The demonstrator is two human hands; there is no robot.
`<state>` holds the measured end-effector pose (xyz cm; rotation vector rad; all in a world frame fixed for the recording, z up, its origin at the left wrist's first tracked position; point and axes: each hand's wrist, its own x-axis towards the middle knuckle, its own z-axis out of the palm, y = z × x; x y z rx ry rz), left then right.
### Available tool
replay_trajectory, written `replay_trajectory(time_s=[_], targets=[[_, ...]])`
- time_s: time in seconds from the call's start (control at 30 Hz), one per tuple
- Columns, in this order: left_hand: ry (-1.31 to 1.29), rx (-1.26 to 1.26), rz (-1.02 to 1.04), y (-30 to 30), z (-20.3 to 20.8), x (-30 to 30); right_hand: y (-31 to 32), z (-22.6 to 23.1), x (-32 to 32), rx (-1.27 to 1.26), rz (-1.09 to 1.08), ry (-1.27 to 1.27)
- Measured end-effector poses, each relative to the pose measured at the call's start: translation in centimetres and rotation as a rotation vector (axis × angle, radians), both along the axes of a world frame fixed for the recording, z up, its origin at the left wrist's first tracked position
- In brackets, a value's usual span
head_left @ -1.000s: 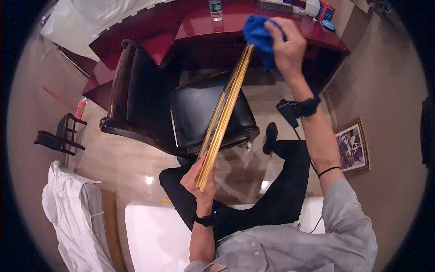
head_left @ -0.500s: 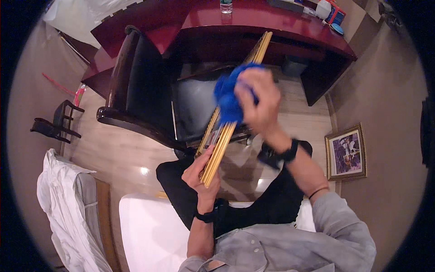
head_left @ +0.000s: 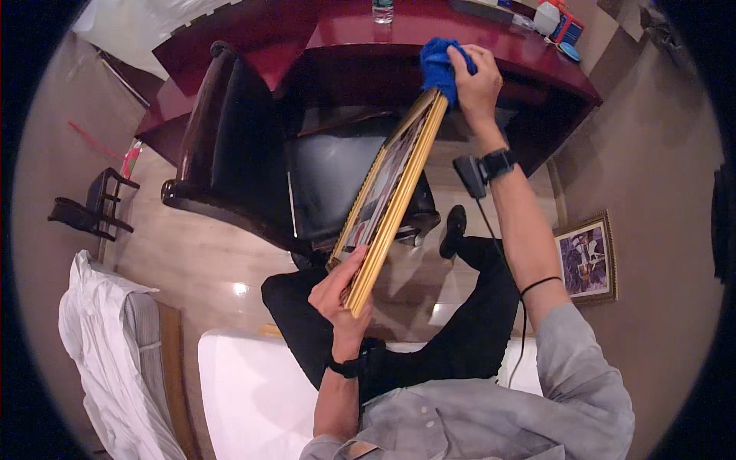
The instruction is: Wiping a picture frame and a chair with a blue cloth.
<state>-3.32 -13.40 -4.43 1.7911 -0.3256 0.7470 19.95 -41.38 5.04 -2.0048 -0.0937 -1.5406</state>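
A gold picture frame (head_left: 402, 202) is held up on its edge in front of me, slanting from near my lap up toward the desk. My left hand (head_left: 342, 297) grips its near lower end, with the fingers on the picture side. At the far upper end, my right hand (head_left: 477, 80) presses a bunched blue cloth (head_left: 438, 67) over the frame's corner. The cloth hides that corner. Part of the picture shows at a steep angle, too narrow to make out.
A black chair (head_left: 337, 176) stands right behind the frame, before a dark red desk (head_left: 368, 31) with a water bottle (head_left: 382, 11). Another framed picture (head_left: 586, 259) leans on the right wall. White bedding (head_left: 115, 360) lies at left.
My right hand has slid the blue cloth up along the frame from its middle to the far corner. The frame has turned slightly, showing more of its picture side. My left hand stays at the near end.
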Motion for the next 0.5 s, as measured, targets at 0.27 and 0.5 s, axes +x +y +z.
replay_trajectory(time_s=[0.27,0.5], targets=[[0.121,0.009,0.011,0.9,-0.3,0.6,12.3,-0.9,-14.6,0.01,0.351,0.103],[0.249,-0.725,0.266,-1.5,0.5,0.0,20.0,-1.4,-24.0,-0.127,0.693,0.096]])
